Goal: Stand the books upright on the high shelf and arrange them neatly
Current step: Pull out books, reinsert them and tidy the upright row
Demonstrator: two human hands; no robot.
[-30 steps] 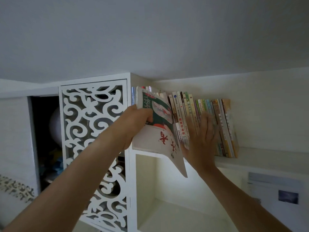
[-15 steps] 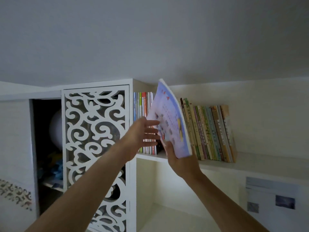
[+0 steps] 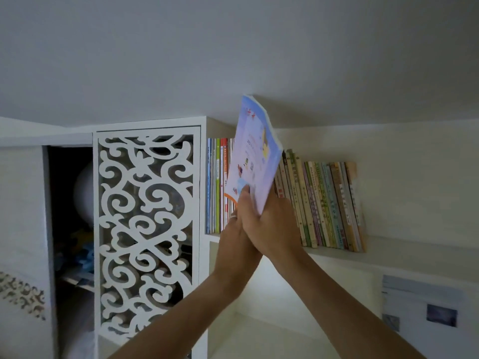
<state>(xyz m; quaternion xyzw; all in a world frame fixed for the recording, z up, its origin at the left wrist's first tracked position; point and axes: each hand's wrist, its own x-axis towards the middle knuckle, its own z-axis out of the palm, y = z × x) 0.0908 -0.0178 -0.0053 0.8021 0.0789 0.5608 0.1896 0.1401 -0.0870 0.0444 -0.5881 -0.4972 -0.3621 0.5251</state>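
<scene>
A thin lavender-blue book (image 3: 252, 156) is held up in front of the high shelf (image 3: 388, 245), tilted to the right, its top near the ceiling. My right hand (image 3: 270, 224) grips its lower corner, thumb on the cover. My left hand (image 3: 232, 242) lies flat against the right one, its fingers reaching up to the book's lower edge. On the shelf, a few thin books (image 3: 216, 185) stand upright at the left end. A longer row of books (image 3: 324, 203) leans to the left on the right. The gap between the two groups is hidden behind the held book.
A white cabinet with a scroll-cut lattice door (image 3: 146, 224) adjoins the shelf on the left. Beside it is a dark open compartment (image 3: 70, 203) holding a pale round object. A white cubby (image 3: 259, 320) lies below the shelf. A printed sheet (image 3: 420, 307) hangs on the right wall.
The red-and-white book my left hand held a second ago is gone from it. My right hand raised the blue book higher, and my left hand moved in against the right one.
</scene>
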